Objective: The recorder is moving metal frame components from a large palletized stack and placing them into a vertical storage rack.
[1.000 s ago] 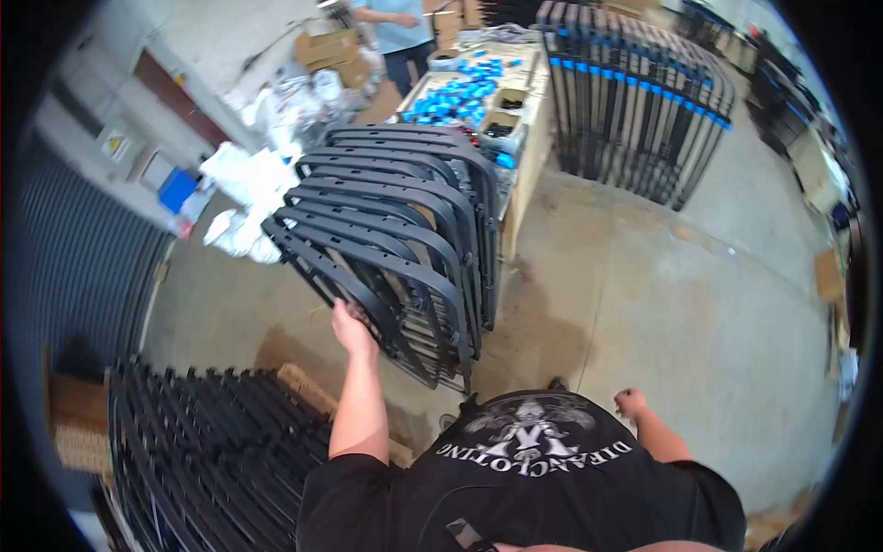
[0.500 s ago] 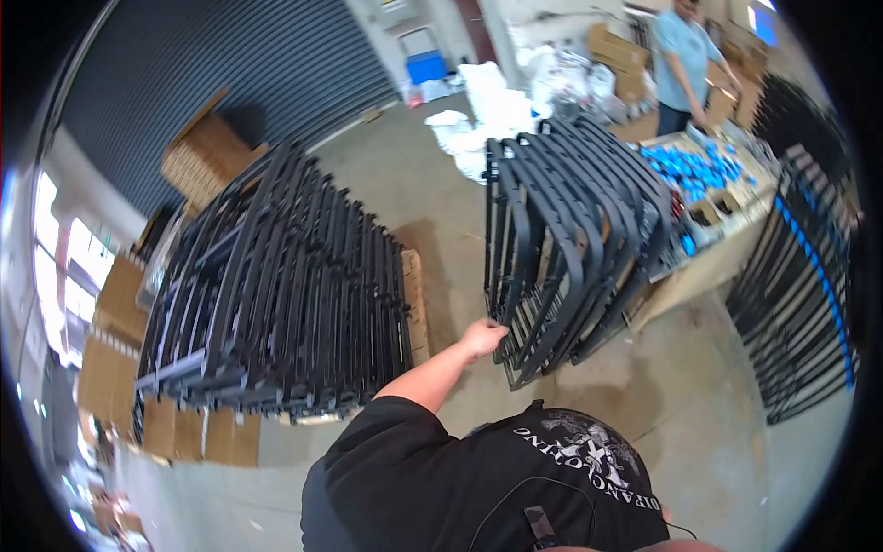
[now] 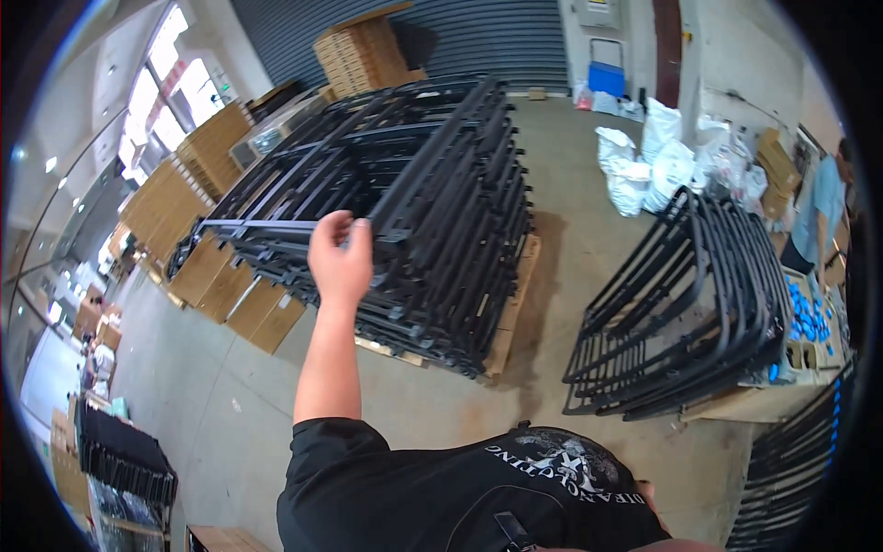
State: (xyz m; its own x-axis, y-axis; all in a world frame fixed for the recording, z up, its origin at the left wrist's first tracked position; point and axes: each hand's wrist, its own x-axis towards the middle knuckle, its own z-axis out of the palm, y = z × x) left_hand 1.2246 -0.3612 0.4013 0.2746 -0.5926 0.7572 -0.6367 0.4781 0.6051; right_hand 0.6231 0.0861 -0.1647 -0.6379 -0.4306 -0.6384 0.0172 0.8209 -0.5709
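My left hand (image 3: 340, 262) reaches out over the near edge of a tall stack of black metal frames (image 3: 441, 193). Its thumb stands apart from the bent fingers, and nothing shows held between them. The fingertips overlap the end of a pale-lit bar on the top frame; whether they touch it I cannot tell. The stack lies flat on a wooden pallet (image 3: 511, 317). To the right, several black tubular frames with rounded corners (image 3: 685, 304) lean upright together. Only a sliver of skin shows at the right side of my black shirt; my right hand cannot be made out.
Cardboard boxes (image 3: 170, 212) stand left of the stack, more cardboard (image 3: 363, 55) behind it. White sacks (image 3: 667, 166) lie at the back right. At far right, a table (image 3: 736, 400) carries small blue parts (image 3: 808, 317), with a person in light blue (image 3: 819, 212) beside it.
My left hand has left the edge of the leaning frames and swung left to the stack on the pallet. The view has turned left, and its fingers have loosened.
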